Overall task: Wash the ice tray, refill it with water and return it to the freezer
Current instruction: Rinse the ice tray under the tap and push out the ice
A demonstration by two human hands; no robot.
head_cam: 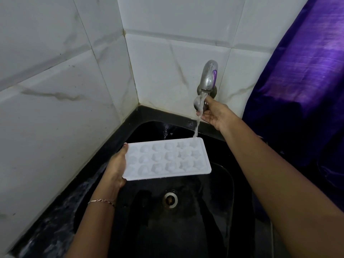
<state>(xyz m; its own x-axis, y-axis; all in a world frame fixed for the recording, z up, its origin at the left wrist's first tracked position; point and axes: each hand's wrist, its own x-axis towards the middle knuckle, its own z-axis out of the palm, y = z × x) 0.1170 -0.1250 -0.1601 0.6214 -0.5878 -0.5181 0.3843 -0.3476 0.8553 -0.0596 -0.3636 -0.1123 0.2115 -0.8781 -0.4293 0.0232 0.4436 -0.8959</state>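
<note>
A white ice tray (167, 159) with star- and round-shaped cells is held level over the black sink (229, 183). My left hand (116, 169) grips its left short edge, thumb on top. A steel wall tap (208, 76) runs, and its stream of water (197, 121) falls onto the tray's far right corner. My right hand (216, 113) reaches up under the spout, fingers closed around the tap's round knob (197, 105).
White marble-look tiled walls (65, 90) meet in a corner behind the sink. A wet black counter ledge (55, 226) runs along the left. The drain (170, 199) sits below the tray. A purple curtain (301, 71) hangs at right.
</note>
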